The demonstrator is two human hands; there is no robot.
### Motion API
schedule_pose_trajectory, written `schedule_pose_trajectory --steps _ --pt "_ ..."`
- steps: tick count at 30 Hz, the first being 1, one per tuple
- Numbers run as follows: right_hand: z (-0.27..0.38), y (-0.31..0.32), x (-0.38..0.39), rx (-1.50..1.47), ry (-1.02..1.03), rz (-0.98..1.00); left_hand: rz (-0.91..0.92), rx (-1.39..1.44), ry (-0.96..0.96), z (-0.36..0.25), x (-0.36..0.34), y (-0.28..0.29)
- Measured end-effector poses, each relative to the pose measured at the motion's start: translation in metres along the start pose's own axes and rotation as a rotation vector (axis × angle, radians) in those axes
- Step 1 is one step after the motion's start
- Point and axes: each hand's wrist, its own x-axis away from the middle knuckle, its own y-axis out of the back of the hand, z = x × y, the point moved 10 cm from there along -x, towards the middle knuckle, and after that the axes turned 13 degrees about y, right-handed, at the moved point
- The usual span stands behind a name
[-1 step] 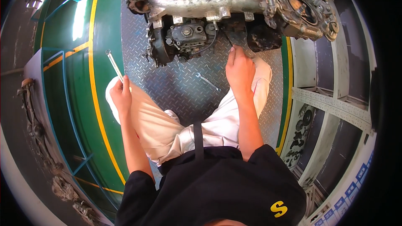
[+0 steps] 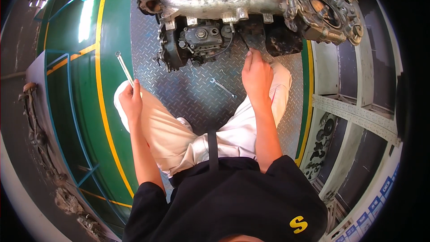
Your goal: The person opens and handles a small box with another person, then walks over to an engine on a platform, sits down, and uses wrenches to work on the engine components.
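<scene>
My left hand point(image 2: 131, 101) is closed around the lower end of a silver wrench point(image 2: 124, 68). It rests by my left knee, and the wrench's ring end points up and away. My right hand point(image 2: 257, 74) reaches in front of my right knee, its fingers pinched on a thin dark rod point(image 2: 243, 40) that slants up under the engine point(image 2: 224, 2). What the rod's far end touches is hard to make out. Left of it, below the engine's silver manifold, sits a dark metal pump-like unit point(image 2: 202, 38) with a thin hose. A second wrench point(image 2: 223, 88) lies on the floor between my legs.
Diamond-plate flooring point(image 2: 179, 94) stretches beneath me, with green floor point(image 2: 114, 121) and yellow lines beside it. A blue metal frame point(image 2: 74, 98) stands at the left near rusty parts point(image 2: 39, 139). White shelving point(image 2: 354, 116) runs along the right, holding several dark round parts point(image 2: 323, 136).
</scene>
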Motion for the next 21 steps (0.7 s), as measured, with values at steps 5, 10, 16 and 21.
schedule_pose_trajectory --steps 5,10,16,21 --pt "-0.017 -0.027 0.026 -0.001 0.016 0.031 0.030 0.105 0.039 -0.007 0.000 -0.006" --pt "-0.033 -0.025 0.036 -0.094 0.004 0.046 0.001 0.114 0.026 -0.009 0.000 -0.003" --pt "-0.014 -0.005 0.080 -0.829 -0.348 0.045 -0.015 0.124 0.030 -0.001 0.003 0.002" --pt "0.012 -0.042 0.097 -1.107 -0.511 0.145 -0.024 0.096 0.014 -0.001 0.008 0.004"
